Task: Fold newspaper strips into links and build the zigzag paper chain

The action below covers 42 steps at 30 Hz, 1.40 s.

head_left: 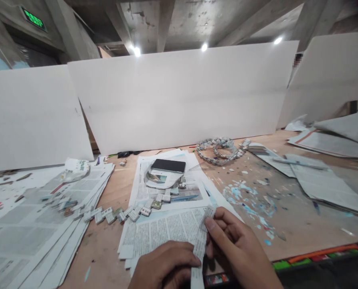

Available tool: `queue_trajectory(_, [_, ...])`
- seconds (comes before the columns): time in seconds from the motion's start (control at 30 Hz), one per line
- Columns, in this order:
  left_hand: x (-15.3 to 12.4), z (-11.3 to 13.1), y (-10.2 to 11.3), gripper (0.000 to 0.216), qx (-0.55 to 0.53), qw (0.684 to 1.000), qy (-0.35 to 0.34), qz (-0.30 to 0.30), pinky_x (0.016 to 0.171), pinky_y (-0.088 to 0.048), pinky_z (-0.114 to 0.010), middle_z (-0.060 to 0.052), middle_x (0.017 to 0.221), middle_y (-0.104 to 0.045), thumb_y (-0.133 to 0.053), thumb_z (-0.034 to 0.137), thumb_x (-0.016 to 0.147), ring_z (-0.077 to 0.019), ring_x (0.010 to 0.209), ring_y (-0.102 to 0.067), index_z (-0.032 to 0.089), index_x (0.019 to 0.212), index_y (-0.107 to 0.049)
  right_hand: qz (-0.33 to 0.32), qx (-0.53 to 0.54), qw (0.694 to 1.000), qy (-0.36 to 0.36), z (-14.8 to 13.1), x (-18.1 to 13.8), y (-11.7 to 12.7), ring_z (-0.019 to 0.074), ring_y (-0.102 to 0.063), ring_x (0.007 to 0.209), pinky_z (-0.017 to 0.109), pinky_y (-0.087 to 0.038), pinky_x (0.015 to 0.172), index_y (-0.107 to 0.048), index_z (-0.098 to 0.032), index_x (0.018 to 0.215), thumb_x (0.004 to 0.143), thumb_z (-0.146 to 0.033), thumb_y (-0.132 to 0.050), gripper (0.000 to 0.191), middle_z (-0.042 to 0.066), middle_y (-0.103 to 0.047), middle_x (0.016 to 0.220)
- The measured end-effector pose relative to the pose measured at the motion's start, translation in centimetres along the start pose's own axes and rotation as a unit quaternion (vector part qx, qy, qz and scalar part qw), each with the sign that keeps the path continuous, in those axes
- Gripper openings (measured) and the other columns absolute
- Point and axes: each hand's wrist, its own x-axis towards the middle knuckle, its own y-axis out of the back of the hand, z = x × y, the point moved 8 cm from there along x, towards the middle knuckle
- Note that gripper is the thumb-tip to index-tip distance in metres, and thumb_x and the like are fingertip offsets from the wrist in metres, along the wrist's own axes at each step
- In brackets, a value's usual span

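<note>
Taking your hands as the centre of the dial, you have a printed paper strip (200, 245) right there, running up between them with its top leaning toward 1 o'clock. Your right hand (237, 241) pinches its upper end between thumb and bent fingers. Your left hand (169, 263) is curled at its lower part, a fingertip pressed on it; you can't see where that thumb sits. Just beyond your hands lie overlapping newspaper sheets (166, 228) on the wooden tabletop (106, 257). At 9 o'clock you have a fanned newspaper stack (76, 237). Pale blue flecks (246, 198) dot the wood at about 2 o'clock. At 10 o'clock a zigzag chain of folded paper links (133, 214) runs from the stack across to the sheets. A blue pen (186, 198) lies at 11 o'clock, with a dark-screened phone (168, 165) past it. Farther out, you'll find a crumpled white bag (76, 170) at 10 o'clock on the stack, and a coiled woven paper chain (200, 151) near 12. Behind everything, a white panel (181, 96) stands across 12 o'clock; a green lit sign (34, 19) hangs high at 11.
</note>
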Motion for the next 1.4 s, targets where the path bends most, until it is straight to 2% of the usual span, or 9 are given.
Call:
queue_trajectory(0.1, [0.0,-0.5,0.2,0.015,-0.012,0.999,0.038,0.011,0.084,-0.052,-0.009,0.000,0.099,-0.081,-0.065,0.022,0.096,-0.0116,0.091,-0.077,0.028,0.106,-0.074,-0.004,-0.008,1.000,0.004,-0.3,-0.2,-0.2,0.0107,-0.055,0.047,0.020,-0.044,0.048,-0.058,-0.020,0.083,0.090,-0.058,-0.068,0.041,-0.003,-0.061,0.055])
queue_trajectory(0.23, [-0.8,-2.5,-0.1,0.013,-0.029,0.982,0.183,0.027,0.075,-0.052,-0.011,0.003,0.091,-0.079,-0.068,0.017,0.089,-0.0120,0.082,-0.074,0.027,0.093,-0.075,-0.018,-0.026,0.999,0.018,-0.6,-0.7,-0.4,0.0120,-0.055,0.055,0.021,-0.044,0.054,-0.062,-0.019,0.085,0.092,-0.057,-0.066,0.039,-0.002,-0.063,0.061])
queue_trajectory(0.4, [-1.9,-3.8,-0.1,0.009,-0.088,0.949,0.288,0.093,0.062,-0.049,-0.015,0.001,0.076,-0.074,-0.067,0.029,0.089,-0.0129,0.066,-0.066,0.023,0.086,-0.072,-0.011,-0.051,0.998,0.038,-1.0,-1.0,-0.3,0.0146,-0.059,0.064,0.024,-0.046,0.062,-0.064,-0.020,0.083,0.093,-0.054,-0.065,0.035,-0.001,-0.063,0.067])
queue_trajectory(0.6, [-2.6,-4.4,-1.1,0.034,-0.224,0.897,0.361,0.125,0.059,-0.050,-0.018,-0.001,0.070,-0.071,-0.073,0.053,0.087,-0.0127,0.061,-0.064,0.020,0.089,-0.066,-0.012,-0.082,0.996,0.031,-1.3,-1.2,-0.4,0.0164,-0.063,0.067,0.025,-0.047,0.065,-0.065,-0.021,0.082,0.093,-0.056,-0.063,0.037,0.000,-0.066,0.068])
queue_trajectory(0.73, [-2.1,-3.8,-1.1,0.042,-0.292,0.868,0.363,0.169,0.057,-0.055,-0.022,0.000,0.076,-0.071,-0.081,0.055,0.078,-0.0138,0.061,-0.067,0.021,0.094,-0.063,-0.017,-0.090,0.996,0.025,-1.3,-1.2,-0.6,0.0176,-0.064,0.067,0.025,-0.048,0.063,-0.066,-0.021,0.084,0.093,-0.057,-0.061,0.038,0.001,-0.067,0.069])
queue_trajectory(0.97, [-1.8,-3.7,-0.7,0.041,-0.251,0.881,0.372,0.149,0.057,-0.057,-0.021,-0.001,0.072,-0.070,-0.081,0.055,0.077,-0.0145,0.062,-0.067,0.019,0.095,-0.073,-0.029,-0.112,0.992,0.044,-1.4,-1.1,-0.8,0.0177,-0.064,0.068,0.025,-0.048,0.065,-0.064,-0.021,0.085,0.095,-0.053,-0.059,0.034,-0.001,-0.065,0.069])
queue_trajectory(1.2, [-1.6,-3.3,0.0,0.017,-0.149,0.926,0.327,0.118,0.056,-0.052,-0.018,-0.003,0.088,-0.073,-0.070,0.038,0.088,-0.0129,0.063,-0.065,0.024,0.095,-0.075,-0.065,-0.146,0.986,0.052,-1.4,-1.0,-1.2,0.0159,-0.058,0.068,0.024,-0.046,0.063,-0.065,-0.021,0.083,0.095,-0.047,-0.061,0.030,-0.001,-0.061,0.071])
queue_trajectory(1.3, [-1.3,-2.7,0.5,0.012,-0.093,0.946,0.288,0.117,0.056,-0.050,-0.016,-0.001,0.082,-0.070,-0.070,0.036,0.087,-0.0165,0.076,-0.067,0.026,0.088,-0.076,-0.077,-0.127,0.988,0.049,-1.4,-1.0,-1.4,0.0158,-0.059,0.068,0.023,-0.046,0.063,-0.069,-0.020,0.083,0.093,-0.045,-0.064,0.027,-0.001,-0.064,0.071])
queue_trajectory(1.4, [-1.0,-2.2,0.9,0.009,-0.062,0.955,0.258,0.129,0.056,-0.048,-0.016,0.001,0.078,-0.068,-0.068,0.031,0.088,-0.0142,0.071,-0.065,0.026,0.084,-0.075,-0.070,-0.104,0.991,0.034,-1.3,-1.1,-1.3,0.0156,-0.062,0.068,0.023,-0.046,0.063,-0.072,-0.020,0.083,0.090,-0.044,-0.069,0.025,-0.001,-0.066,0.070])
